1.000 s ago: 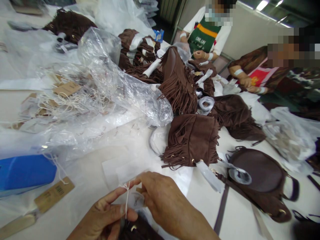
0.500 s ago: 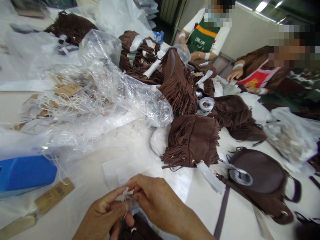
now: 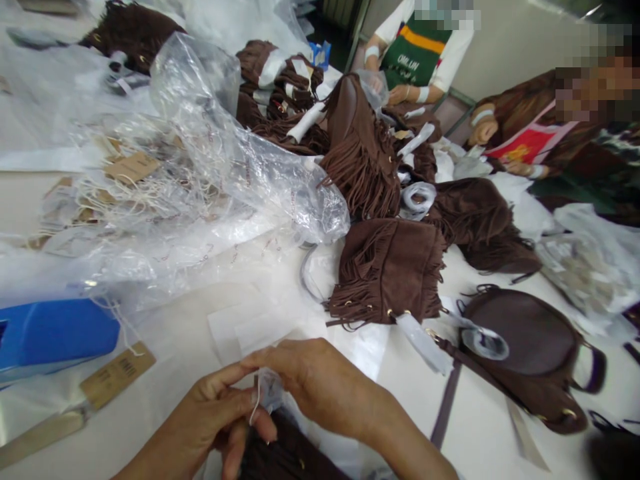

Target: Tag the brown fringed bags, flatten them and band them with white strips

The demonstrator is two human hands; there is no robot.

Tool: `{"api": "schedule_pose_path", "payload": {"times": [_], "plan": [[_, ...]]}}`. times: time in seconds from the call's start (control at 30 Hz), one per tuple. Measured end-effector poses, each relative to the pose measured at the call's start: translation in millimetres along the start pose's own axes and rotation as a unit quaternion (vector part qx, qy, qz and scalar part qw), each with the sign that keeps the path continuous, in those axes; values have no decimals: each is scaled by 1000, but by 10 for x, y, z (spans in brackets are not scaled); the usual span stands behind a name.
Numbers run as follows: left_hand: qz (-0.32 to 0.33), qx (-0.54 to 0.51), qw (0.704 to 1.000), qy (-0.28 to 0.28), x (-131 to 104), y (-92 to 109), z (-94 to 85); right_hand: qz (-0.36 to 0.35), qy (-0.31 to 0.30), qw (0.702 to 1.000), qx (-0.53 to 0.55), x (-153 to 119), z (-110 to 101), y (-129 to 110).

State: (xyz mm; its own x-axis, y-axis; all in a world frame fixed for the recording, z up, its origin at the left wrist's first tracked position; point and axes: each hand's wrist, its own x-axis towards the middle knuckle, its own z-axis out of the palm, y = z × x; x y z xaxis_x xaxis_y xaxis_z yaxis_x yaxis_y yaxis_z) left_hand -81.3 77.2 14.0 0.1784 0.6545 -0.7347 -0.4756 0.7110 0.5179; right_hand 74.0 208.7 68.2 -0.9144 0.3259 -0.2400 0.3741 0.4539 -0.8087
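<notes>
Close together at the bottom centre are my left hand and my right hand. A thin white string runs between the thumb and fingers of my left hand, which are pressed together on it. My right hand arches over clear plastic wrap, its fingertips meeting those of my left hand; what they hold, if anything, is hidden. Below both hands lies a dark brown fringed bag, partly cut off by the frame. A brown tag on a string rests at the left.
A blue holder stands at the left. Behind it, clear plastic covers strung tags. Brown fringed bags are piled in the centre, and a round brown bag lies at the right. Two people work across the table.
The view has shifted slightly. My right hand has turned flatter over the plastic wrap, and the string now hangs in a loop by my left fingers.
</notes>
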Motion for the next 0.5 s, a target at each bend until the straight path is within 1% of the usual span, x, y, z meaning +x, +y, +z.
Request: {"api": "schedule_pose_path", "payload": {"times": [0.1, 0.17, 0.27, 0.37, 0.5], "plan": [[3, 39, 999, 17, -27, 70, 19, 0, -23, 999, -35, 37, -8, -8], [7, 39, 999, 8, -50, 100, 22, 3, -24, 999, -45, 57, 8, 3], [-5, 17, 1000, -17, -81, 132, 20, -5, -15, 999, -48, 70, 46, 36], [-12, 18, 999, -24, -89, 160, 21, -11, -6, 998, -65, 71, 63, 58], [-1, 52, 999, -16, -65, 177, 32, 29, -17, 998, -48, 69, 81, 42]]}}
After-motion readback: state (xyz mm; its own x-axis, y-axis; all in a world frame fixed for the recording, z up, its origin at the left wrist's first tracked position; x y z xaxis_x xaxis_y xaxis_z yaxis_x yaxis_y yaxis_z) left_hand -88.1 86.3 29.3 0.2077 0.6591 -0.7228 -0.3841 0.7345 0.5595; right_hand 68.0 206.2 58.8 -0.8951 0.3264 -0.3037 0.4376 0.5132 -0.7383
